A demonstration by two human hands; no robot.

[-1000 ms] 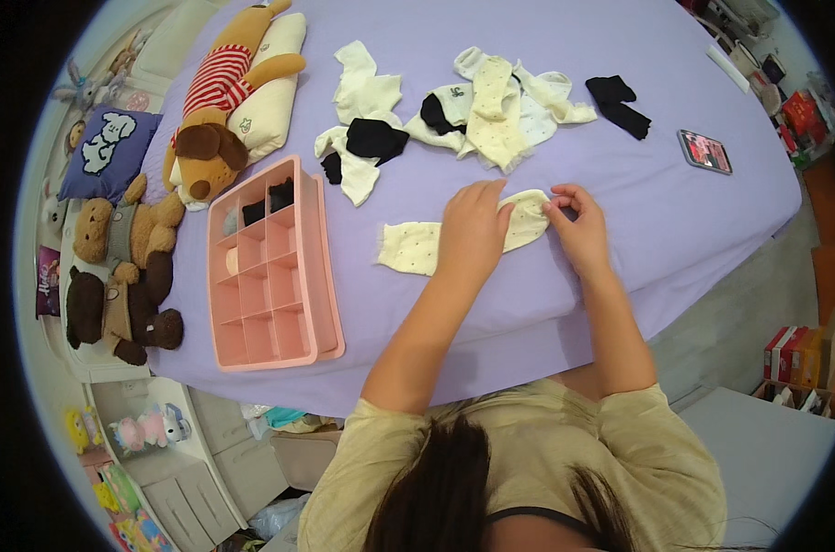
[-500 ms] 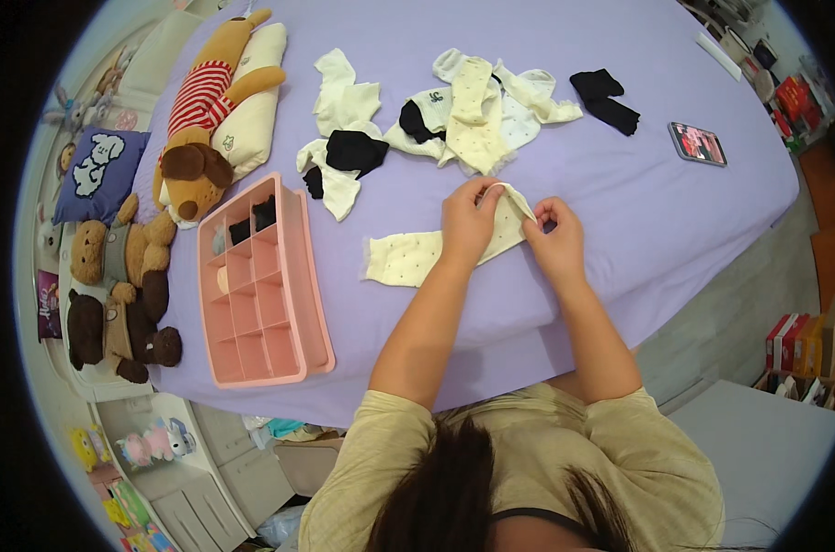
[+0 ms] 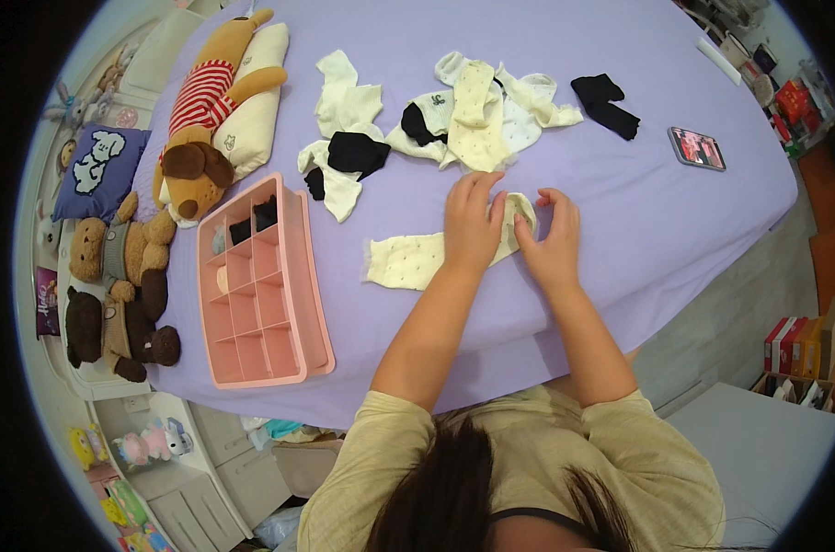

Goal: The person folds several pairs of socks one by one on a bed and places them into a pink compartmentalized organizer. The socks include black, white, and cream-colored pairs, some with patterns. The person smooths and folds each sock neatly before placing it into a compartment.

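A cream sock with small dots (image 3: 406,261) lies flat on the purple bedsheet, its frilly cuff toward the left. Across its middle rests my left hand (image 3: 473,221), fingers stretched out and open, covering part of the fabric. My right hand (image 3: 553,232) is open at the sock's foot end, thumb by the edge and fingers apart. Beyond my hands lies a pile of cream and white socks (image 3: 477,115), some with black parts. Left of it are white socks (image 3: 346,101) and a black sock (image 3: 358,154); another black sock (image 3: 606,104) lies to the right.
A pink divided box (image 3: 263,294) stands on the bed at left, with a few rolled dark and light items in its far compartments. Plush toys (image 3: 197,166) and a cream pillow (image 3: 257,120) lie beyond it. A phone (image 3: 697,149) rests at the right.
Both hands have loosened from the sock's foot end, which now lies lower on the sheet. My fingers have spread, and the right hand has moved slightly off the fabric.
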